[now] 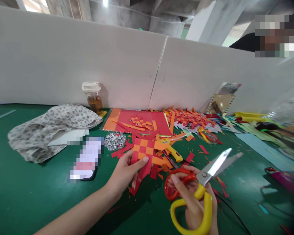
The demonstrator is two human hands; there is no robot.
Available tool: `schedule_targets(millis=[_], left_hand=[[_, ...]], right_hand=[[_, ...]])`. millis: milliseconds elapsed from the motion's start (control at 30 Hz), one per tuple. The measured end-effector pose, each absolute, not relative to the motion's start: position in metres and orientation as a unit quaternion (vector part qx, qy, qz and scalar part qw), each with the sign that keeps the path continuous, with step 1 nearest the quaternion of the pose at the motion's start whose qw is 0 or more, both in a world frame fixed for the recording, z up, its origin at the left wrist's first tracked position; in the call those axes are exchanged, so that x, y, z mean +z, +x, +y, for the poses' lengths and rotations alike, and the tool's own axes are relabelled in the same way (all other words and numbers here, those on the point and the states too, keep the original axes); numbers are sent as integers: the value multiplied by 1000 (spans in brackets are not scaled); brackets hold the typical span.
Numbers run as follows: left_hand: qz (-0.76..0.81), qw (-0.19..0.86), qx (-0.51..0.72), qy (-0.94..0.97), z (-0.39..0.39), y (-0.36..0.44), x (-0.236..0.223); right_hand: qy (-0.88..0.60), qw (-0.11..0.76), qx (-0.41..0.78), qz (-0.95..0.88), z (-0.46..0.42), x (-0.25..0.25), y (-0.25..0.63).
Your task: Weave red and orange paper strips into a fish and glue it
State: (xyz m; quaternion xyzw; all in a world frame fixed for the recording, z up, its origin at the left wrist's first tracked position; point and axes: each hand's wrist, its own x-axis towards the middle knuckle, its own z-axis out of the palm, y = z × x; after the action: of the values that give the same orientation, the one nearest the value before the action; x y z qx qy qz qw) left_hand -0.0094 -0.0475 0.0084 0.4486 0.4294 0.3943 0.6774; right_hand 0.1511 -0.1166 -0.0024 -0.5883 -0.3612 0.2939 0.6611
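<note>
A pale partition (pixel 88 58) backs the green tabletop (pixel 51 199), beneath grey beams (pixel 129 14).

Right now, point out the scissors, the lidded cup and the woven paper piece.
Scissors (pixel 204 175): head view, on the metal by the pivot.
Lidded cup (pixel 94 101): head view, on the clear body below the lid.
Woven paper piece (pixel 143 147): head view, on the checkered part.

The person's left hand (pixel 133 166), near six o'clock, is bare, as is the slim left forearm (pixel 88 209) toward seven. The right hand (pixel 192 199), near five, is also bare; both thumbs have plain, smooth nails.
</note>
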Motion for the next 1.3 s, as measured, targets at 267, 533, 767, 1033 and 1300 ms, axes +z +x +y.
schedule_targets(millis=[267,533,767,1033,1300], left_hand=[[401,714,373,435,-63,0,7],[394,725,377,420,-66,2,7],[406,719,430,364,-56,-6,11],[459,686,475,305,-50,-17,8],[461,695,409,370,-61,-24,-4]], right_hand=[[-591,625,346,-374,-118,0,133],[-602,621,328,-380,-121,-4,138],[-646,610,219,-403,-113,-1,182],[-838,275,11,-472,-112,2,273],[-750,326,73,-571,-118,1,256]])
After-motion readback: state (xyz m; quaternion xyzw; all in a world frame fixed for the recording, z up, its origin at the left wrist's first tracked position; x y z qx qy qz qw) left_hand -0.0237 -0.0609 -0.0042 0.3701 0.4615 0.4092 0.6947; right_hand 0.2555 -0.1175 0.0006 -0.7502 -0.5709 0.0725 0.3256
